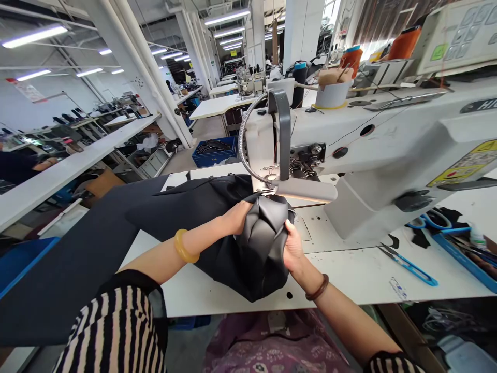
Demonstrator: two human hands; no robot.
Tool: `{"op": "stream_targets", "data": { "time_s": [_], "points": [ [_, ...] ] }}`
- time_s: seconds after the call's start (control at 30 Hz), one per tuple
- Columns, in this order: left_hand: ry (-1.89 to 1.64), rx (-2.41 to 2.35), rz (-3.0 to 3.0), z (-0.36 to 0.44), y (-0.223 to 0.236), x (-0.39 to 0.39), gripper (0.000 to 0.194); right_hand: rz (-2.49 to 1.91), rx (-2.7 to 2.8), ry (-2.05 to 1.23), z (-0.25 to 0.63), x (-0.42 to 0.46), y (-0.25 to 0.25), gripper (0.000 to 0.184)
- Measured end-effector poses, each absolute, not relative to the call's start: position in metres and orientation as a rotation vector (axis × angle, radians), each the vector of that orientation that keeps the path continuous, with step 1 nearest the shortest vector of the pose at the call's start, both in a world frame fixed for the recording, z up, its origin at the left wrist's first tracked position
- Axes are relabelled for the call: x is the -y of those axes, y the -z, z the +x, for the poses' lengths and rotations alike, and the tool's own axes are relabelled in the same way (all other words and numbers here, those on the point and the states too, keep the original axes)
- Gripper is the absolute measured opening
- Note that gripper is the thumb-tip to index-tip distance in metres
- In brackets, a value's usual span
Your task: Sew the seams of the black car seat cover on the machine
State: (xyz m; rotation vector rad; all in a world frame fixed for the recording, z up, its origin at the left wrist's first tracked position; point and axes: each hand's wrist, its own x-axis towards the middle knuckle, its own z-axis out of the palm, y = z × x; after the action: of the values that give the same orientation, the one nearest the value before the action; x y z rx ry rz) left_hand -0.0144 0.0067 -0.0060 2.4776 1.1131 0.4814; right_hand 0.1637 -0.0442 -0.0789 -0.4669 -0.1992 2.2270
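Bunched black leather-like fabric [264,233] lies under the head of a white sewing machine [388,140], its folds gathered close to the needle area. My left hand [236,217] grips the left side of these folds near the presser foot; its fingertips are partly hidden by the material. On the right side, my right hand [294,249] pinches the fabric, thumb on top and the other fingers beneath or behind it. A lamp with a grey head [306,190] on a flexible metal neck glows just above. More of the dark material spreads left across the table and hangs past its edge.
Blue thread snips [413,267] lie on the white tabletop [349,280] at right, near blue-handled scissors [437,220] and a blue tray [466,254] of tools. Thread cones [351,58] stand behind the machine. A blue crate [215,152] sits on the floor beyond. Another person's arm [44,165] shows far left.
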Motion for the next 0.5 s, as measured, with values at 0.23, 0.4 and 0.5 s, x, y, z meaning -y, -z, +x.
{"op": "stream_targets", "data": {
  "time_s": [0.23,0.4,0.5],
  "points": [
    [-0.417,-1.144,2.499,-0.008,0.001,-0.008,0.016,-0.515,0.160,-2.166,0.154,0.047,0.079,0.036],
    [-0.340,-1.133,2.533,0.001,-0.012,-0.005,0.014,-0.527,0.115,-2.187,0.159,0.050,0.085,0.038],
    [-0.331,-1.134,2.545,0.003,-0.012,-0.004,0.011,-0.543,0.128,-2.186,0.159,0.053,0.087,0.037]
  ]
}}
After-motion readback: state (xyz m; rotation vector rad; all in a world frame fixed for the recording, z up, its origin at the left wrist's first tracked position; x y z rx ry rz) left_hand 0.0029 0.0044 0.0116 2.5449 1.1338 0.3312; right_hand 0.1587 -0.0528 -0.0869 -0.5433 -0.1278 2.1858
